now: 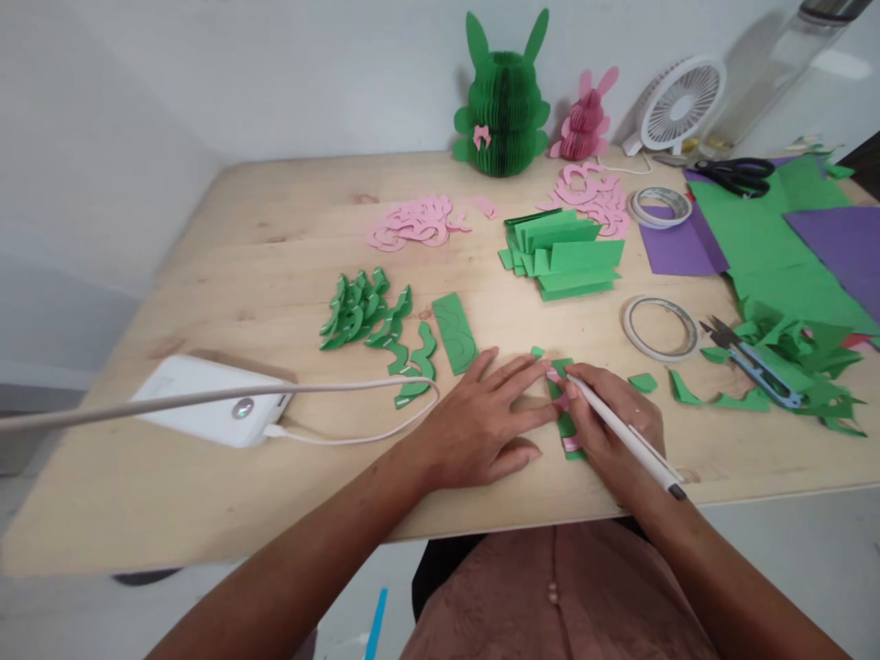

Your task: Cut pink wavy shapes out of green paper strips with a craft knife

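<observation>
My left hand (481, 423) lies flat on the table with its fingers spread, the fingertips at the left edge of a green paper strip (566, 425). A pink paper template (572, 444) seems to lie on that strip, mostly hidden by my fingers. My right hand (615, 426) grips a white pen (629, 442), its tip down at the strip. Just beyond my left hand is a green paper rectangle (454, 332) with curved lines drawn on it. Wavy green cut-outs (357, 307), several with small pale marks, lie further left.
A white power bank (206, 399) with a cable sits at left. Folded green papers (567, 257) and pink cut-outs (416, 222) lie behind. Tape rolls (661, 328), snips (756, 365), green scraps (797, 344) and black scissors (739, 174) are right. Paper rabbits (505, 115) and a fan (680, 105) stand at the wall.
</observation>
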Demonstrator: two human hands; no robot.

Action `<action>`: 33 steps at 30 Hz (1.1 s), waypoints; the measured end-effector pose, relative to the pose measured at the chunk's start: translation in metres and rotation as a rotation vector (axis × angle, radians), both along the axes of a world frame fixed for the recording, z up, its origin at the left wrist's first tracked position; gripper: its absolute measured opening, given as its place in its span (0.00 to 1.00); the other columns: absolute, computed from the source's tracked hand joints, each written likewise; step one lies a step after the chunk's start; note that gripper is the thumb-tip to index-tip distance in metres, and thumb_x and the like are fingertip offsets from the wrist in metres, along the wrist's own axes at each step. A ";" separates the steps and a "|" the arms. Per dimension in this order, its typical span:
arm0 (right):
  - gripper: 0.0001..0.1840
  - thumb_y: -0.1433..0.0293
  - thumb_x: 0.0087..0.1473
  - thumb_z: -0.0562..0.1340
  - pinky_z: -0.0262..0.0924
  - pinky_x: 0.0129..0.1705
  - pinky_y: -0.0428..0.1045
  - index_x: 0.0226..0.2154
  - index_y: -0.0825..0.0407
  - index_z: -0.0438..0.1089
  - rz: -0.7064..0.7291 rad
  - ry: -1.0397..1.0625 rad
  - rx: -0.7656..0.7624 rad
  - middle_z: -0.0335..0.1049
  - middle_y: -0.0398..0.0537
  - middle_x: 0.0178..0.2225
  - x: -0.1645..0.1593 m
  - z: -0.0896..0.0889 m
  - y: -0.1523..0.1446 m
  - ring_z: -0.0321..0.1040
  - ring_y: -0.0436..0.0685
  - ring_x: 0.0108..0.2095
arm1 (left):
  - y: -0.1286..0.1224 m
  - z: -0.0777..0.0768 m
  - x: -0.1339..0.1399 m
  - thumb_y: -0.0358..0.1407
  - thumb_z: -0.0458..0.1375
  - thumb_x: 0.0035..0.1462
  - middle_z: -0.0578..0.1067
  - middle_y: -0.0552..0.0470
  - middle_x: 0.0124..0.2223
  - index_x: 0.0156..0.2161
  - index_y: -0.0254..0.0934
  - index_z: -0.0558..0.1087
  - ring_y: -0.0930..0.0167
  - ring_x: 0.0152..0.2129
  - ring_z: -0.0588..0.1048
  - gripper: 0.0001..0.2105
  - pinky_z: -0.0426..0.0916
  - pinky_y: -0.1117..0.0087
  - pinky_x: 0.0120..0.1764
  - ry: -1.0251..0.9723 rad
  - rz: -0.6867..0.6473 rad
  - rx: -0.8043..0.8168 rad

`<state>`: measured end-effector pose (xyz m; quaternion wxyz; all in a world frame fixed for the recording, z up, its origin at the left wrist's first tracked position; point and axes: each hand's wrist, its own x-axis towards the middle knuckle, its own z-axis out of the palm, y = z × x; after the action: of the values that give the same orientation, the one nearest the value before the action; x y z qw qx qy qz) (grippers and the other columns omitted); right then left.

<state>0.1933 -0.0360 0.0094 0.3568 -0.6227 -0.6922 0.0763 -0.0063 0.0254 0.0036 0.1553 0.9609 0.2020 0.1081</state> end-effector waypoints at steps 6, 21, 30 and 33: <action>0.10 0.70 0.61 0.56 0.69 0.39 0.49 0.44 0.49 0.71 -0.006 -0.001 0.005 0.78 0.48 0.38 0.000 0.000 0.000 0.75 0.55 0.36 | 0.000 0.001 0.000 0.44 0.54 0.64 0.56 0.41 0.69 0.64 0.44 0.62 0.55 0.66 0.53 0.24 0.43 0.43 0.64 0.019 -0.006 0.009; 0.08 0.66 0.61 0.59 0.69 0.37 0.48 0.39 0.49 0.73 -0.048 0.180 -0.082 0.78 0.45 0.34 0.002 0.003 0.003 0.75 0.53 0.32 | -0.001 0.000 0.001 0.45 0.55 0.64 0.58 0.41 0.68 0.62 0.45 0.64 0.54 0.66 0.54 0.23 0.45 0.43 0.63 0.000 0.000 0.043; 0.09 0.62 0.56 0.63 0.67 0.25 0.44 0.37 0.50 0.70 -0.081 0.463 -0.282 0.77 0.43 0.28 0.004 0.010 0.008 0.75 0.52 0.27 | 0.000 0.000 0.000 0.45 0.55 0.64 0.58 0.42 0.68 0.62 0.45 0.64 0.54 0.65 0.55 0.23 0.46 0.42 0.63 -0.017 -0.002 0.045; 0.08 0.63 0.55 0.63 0.66 0.24 0.44 0.33 0.50 0.69 -0.069 0.459 -0.310 0.76 0.43 0.27 0.003 0.011 0.011 0.75 0.53 0.26 | 0.000 -0.001 0.000 0.45 0.55 0.63 0.58 0.42 0.68 0.62 0.45 0.65 0.54 0.65 0.55 0.23 0.46 0.42 0.63 -0.023 0.002 0.043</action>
<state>0.1959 -0.0251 0.0207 0.4072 -0.6594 -0.5518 0.3081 -0.0059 0.0253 0.0029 0.1369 0.9625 0.1990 0.1237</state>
